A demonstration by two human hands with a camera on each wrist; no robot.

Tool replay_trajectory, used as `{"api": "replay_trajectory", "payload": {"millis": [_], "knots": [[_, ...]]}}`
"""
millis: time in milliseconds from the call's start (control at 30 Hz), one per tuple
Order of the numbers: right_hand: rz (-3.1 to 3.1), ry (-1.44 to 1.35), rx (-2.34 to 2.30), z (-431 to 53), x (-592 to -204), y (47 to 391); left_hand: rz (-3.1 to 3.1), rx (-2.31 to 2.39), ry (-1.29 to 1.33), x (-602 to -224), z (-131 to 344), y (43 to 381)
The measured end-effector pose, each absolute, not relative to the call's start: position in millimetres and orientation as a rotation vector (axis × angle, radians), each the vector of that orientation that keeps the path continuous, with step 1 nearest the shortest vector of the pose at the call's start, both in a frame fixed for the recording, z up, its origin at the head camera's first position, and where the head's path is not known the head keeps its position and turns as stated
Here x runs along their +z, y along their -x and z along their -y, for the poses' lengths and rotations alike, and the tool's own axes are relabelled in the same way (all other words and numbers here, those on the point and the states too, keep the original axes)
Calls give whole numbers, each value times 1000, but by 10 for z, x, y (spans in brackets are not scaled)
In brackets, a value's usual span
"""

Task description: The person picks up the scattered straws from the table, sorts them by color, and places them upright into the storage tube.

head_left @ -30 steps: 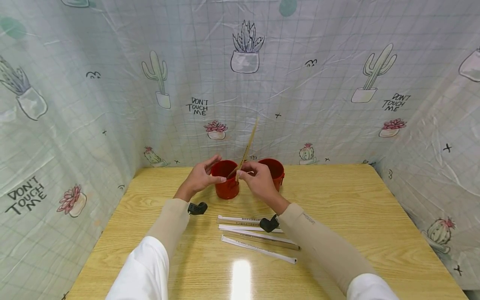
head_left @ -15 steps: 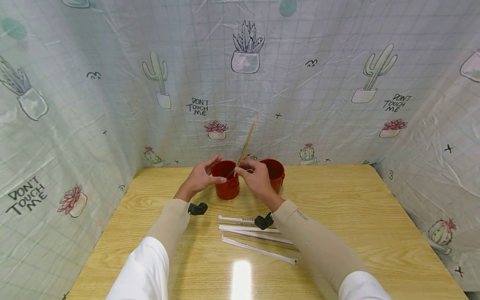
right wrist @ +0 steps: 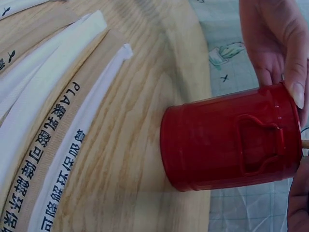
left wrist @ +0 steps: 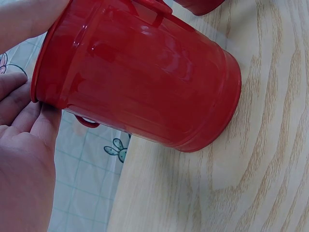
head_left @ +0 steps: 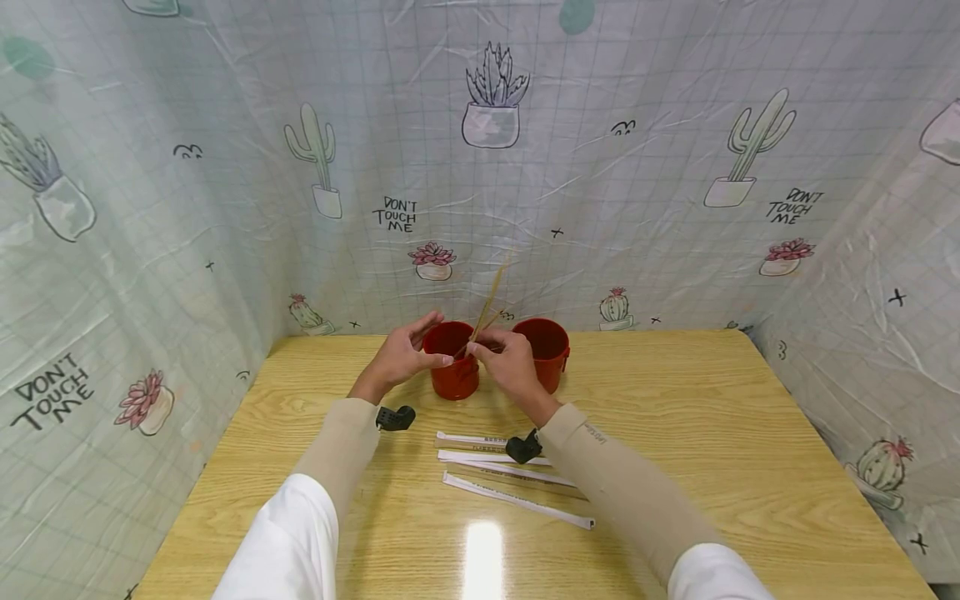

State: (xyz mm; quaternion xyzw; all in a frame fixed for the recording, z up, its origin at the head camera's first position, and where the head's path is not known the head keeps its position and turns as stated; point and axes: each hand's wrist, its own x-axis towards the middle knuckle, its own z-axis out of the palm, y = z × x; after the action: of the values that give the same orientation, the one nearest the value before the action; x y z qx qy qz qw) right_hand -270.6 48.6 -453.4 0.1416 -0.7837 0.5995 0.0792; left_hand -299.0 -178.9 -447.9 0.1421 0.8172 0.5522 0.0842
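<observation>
My left grip [head_left: 400, 354] holds the left bucket [head_left: 453, 382] at its top, probably for steadiness, while my right grip [head_left: 512, 360] pinches a tilted straw [head_left: 492, 293] low down, likely for control.

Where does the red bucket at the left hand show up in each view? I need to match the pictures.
Head: the red bucket stands just left of and below the picture's centre.
Left wrist: the red bucket fills much of the upper left, tilted in the picture, base toward the right.
Right wrist: the red bucket is right of centre, sideways in the picture, base toward the left.
Shared landmark: the left hand, at its rim in all three.
</observation>
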Motion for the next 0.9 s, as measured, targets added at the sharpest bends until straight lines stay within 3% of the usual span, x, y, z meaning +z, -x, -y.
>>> {"api": "replay_trajectory", "payload": {"millis": [633, 900], "knots": [[2540, -345, 1469, -461, -4517, 2651, -2440, 1644, -424, -4475, 1789, 3015], [2568, -267, 1629, -604, -4513, 2499, -2460, 1621, -405, -4471, 1781, 3003]]}}
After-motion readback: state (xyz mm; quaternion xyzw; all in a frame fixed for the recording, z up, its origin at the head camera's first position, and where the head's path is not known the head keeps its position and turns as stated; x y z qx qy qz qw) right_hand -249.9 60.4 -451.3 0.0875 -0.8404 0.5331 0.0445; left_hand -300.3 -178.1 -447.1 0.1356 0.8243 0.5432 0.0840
